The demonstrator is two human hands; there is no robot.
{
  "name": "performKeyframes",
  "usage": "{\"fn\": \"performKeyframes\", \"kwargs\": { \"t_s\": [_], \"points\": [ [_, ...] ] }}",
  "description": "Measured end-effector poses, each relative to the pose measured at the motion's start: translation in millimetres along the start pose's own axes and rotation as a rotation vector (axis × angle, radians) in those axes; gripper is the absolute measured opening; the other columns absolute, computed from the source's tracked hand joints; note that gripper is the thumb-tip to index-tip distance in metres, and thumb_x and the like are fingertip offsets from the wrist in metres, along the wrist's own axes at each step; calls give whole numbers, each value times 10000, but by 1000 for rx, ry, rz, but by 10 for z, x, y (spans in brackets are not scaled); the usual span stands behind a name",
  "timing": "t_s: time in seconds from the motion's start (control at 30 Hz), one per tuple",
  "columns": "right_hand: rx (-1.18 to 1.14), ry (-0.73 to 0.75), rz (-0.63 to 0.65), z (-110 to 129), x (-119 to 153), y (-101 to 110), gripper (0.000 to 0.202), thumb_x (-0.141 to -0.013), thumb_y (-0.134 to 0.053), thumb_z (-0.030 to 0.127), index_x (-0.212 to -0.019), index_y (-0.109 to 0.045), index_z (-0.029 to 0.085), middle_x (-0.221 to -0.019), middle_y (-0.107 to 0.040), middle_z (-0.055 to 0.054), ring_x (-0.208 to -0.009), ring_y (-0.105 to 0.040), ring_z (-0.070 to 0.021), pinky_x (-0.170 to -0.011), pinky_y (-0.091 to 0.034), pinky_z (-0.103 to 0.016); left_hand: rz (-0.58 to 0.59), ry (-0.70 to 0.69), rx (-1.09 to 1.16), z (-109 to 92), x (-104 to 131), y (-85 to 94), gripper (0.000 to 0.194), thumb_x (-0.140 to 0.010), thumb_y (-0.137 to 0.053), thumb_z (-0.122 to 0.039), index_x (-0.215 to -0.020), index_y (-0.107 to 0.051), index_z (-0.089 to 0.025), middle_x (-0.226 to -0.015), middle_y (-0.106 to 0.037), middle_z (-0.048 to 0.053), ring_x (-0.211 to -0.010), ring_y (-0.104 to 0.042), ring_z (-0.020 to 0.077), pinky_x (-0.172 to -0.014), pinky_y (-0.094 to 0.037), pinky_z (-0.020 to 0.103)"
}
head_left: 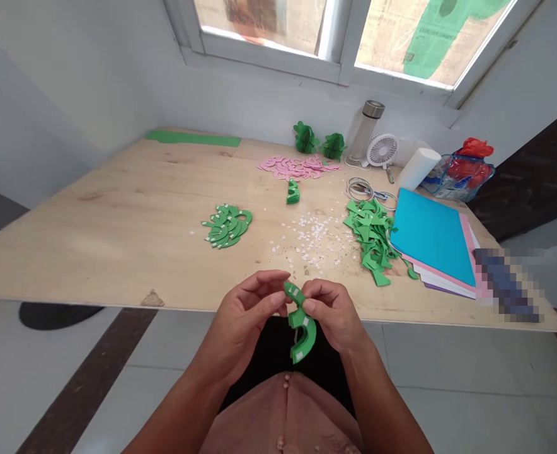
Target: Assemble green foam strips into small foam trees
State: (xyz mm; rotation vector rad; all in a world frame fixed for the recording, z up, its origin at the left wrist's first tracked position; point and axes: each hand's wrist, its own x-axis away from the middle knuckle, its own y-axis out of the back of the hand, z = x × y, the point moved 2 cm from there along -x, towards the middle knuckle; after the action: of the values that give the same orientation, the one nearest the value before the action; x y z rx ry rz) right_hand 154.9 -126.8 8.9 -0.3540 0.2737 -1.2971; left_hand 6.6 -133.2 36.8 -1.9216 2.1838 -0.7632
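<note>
The right fingers pinch a stack of green curved paper pieces with white patches at the tabletop's near edge; the left fingers curl beside its top, contact unclear. Beyond are tiny white scraps, flanked by green curved cutouts leftward and jagged green paper offcuts toward the right edge.
</note>
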Motion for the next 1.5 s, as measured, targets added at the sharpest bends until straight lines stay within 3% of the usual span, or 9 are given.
{"fn": "performKeyframes", "kwargs": {
  "t_s": [0.17,0.33,0.47,0.67,0.8,0.93,1.07,1.3,1.5],
  "points": [
    [111,-12,-28,18,10,-18,192,-717,-712,339,-694,-611,178,-632,-548,21,-570,-470,-105,-545,-375,-233,-76,-283,-337,-72,16,47,208,-777,-672,-231,-985,-666,-241,-994,-646,39,-869,-601,162,-715,-497,264],
    [414,124,-95,95,31,-29,129,-766,-656,293,-708,-619,184,-648,-554,15,-613,-487,-122,-608,-397,-263,-130,-619,-705,-105,79,74,188,-801,-623,-163,-956,-666,-260,-1093,-610,36,-1034,-576,202,-868,-474,346],
    [589,211,-141,163,36,-69,108,-789,-614,269,-714,-624,190,-649,-578,11,-608,-511,-128,-604,-421,-266,-138,-725,-821,-94,127,54,225,-802,-607,-117,-967,-654,-262,-1074,-612,30,-1039,-583,200,-909,-462,372],
    [702,280,-194,198,29,-104,104,-803,-594,246,-723,-623,187,-630,-568,16,-596,-523,-121,-579,-427,-247,-55,-846,-817,-84,207,-48,248,-774,-604,-37,-908,-650,-241,-976,-630,37,-973,-584,196,-830,-486,361],
    [748,320,-219,209,27,-133,110,-812,-582,231,-714,-610,188,-631,-563,19,-588,-522,-114,-579,-427,-238,-34,-785,-711,-63,215,-89,210,-809,-566,-60,-907,-634,-233,-903,-670,28,-922,-607,191,-824,-495,366],
    [824,396,-236,238,44,-165,94,-814,-576,205,-727,-607,190,-625,-562,18,-587,-521,-118,-573,-417,-239,-189,-644,-664,-64,169,-63,112,-831,-578,-149,-896,-621,-229,-789,-667,-7,-766,-639,155,-699,-510,284],
    [918,457,-215,273,73,-194,92,-822,-564,180,-748,-617,191,-633,-561,6,-600,-516,-128,-584,-407,-260,-294,-634,-813,-140,125,-66,48,-794,-634,-230,-842,-641,-230,-760,-664,-25,-690,-636,141,-658,-503,257],
    [939,523,-183,312,101,-214,110,-835,-546,179,-744,-604,198,-646,-569,-7,-614,-511,-141,-584,-402,-275,-276,-741,-992,-233,127,-100,115,-796,-615,-222,-905,-649,-238,-868,-691,16,-800,-642,184,-738,-508,319],
    [907,499,-170,297,111,-208,97,-821,-561,167,-739,-604,193,-647,-562,-5,-630,-517,-143,-594,-406,-277,-208,-569,-861,-191,96,-18,155,-802,-618,-255,-949,-665,-244,-920,-701,19,-846,-639,186,-754,-505,319]
  ]
}}
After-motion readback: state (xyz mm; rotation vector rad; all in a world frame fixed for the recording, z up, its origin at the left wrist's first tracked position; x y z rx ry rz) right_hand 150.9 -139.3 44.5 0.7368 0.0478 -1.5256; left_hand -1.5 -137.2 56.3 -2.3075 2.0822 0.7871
